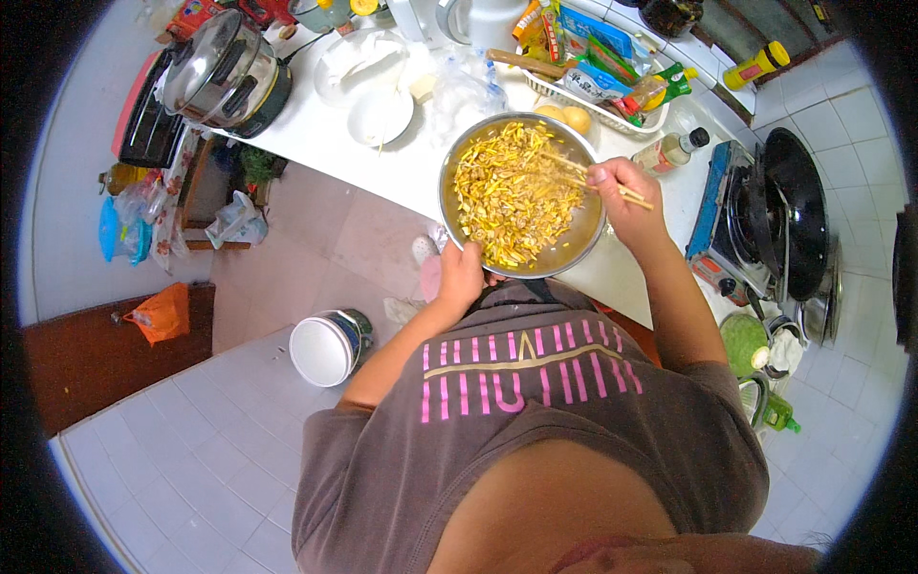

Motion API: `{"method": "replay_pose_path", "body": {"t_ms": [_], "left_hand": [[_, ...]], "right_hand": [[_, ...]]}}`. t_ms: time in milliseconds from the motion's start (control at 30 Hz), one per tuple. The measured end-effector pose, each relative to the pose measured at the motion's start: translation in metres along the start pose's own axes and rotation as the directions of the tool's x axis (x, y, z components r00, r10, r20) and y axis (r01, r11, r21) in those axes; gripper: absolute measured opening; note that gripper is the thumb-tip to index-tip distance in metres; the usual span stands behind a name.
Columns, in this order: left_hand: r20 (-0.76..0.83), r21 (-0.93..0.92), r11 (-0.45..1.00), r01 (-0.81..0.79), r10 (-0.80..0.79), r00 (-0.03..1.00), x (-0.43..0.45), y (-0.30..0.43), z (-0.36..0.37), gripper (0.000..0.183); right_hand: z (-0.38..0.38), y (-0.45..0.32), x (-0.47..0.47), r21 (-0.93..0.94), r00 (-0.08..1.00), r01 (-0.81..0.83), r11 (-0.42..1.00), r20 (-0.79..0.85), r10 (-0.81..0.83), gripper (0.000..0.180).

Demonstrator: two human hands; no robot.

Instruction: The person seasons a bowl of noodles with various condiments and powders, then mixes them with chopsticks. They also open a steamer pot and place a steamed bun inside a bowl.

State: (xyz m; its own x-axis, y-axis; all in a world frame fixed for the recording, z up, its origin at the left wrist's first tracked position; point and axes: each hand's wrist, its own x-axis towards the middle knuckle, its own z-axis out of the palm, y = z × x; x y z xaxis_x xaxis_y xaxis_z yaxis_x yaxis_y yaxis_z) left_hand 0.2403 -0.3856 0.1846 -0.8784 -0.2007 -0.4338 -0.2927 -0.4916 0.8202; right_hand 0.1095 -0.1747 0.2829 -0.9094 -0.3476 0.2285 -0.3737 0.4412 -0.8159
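Note:
A round stainless steel bowl (589, 240) is at the counter's front edge, close against my body. It holds a heap of chopped yellow and brown food (513, 190), piled more towards its left side. My left hand (462, 271) grips the near left rim, its fingers partly hidden under the bowl. Over the right rim, my right hand (625, 197) holds a pair of wooden chopsticks (635, 199). Their far ends reach into the food and look blurred there.
Behind the bowl stands a white basket of seasoning packets (642, 129). A glass bottle (663, 154) and a gas stove (724, 208) with a black wok (800, 215) are to the right. Leftward are a white bowl (376, 122) and a steel steamer pot (215, 75). A white bucket (320, 351) stands on the floor.

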Motion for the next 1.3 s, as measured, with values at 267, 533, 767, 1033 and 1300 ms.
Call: {"method": "replay_pose_path", "body": {"t_ms": [267,533,767,1033,1300], "left_hand": [[0.006,0.149,0.989,-0.017,0.016,1.000,0.000,0.010,0.005,0.027],[0.059,0.161,0.987,-0.017,0.007,0.998,-0.005,0.014,0.005,0.026],[0.013,0.123,0.992,0.003,-0.004,1.000,-0.010,0.011,0.001,0.027],[0.053,0.198,0.980,-0.008,-0.002,0.999,-0.009,0.007,-0.003,0.033],[0.046,0.234,0.972,-0.006,-0.005,0.999,-0.010,0.012,-0.003,0.028]], "right_hand": [[0.025,0.013,-0.024,0.116,0.960,-0.153,0.981,0.254,0.119,0.019],[0.033,-0.029,-0.032,0.119,0.851,0.217,0.969,0.463,-0.248,0.015],[0.009,-0.014,-0.007,-0.035,0.984,0.029,0.999,0.178,-0.022,0.018],[0.026,0.020,-0.002,0.181,0.986,-0.102,0.978,0.151,0.075,0.016],[0.011,-0.039,-0.027,0.110,0.833,0.100,0.989,0.534,-0.144,0.015]]}}
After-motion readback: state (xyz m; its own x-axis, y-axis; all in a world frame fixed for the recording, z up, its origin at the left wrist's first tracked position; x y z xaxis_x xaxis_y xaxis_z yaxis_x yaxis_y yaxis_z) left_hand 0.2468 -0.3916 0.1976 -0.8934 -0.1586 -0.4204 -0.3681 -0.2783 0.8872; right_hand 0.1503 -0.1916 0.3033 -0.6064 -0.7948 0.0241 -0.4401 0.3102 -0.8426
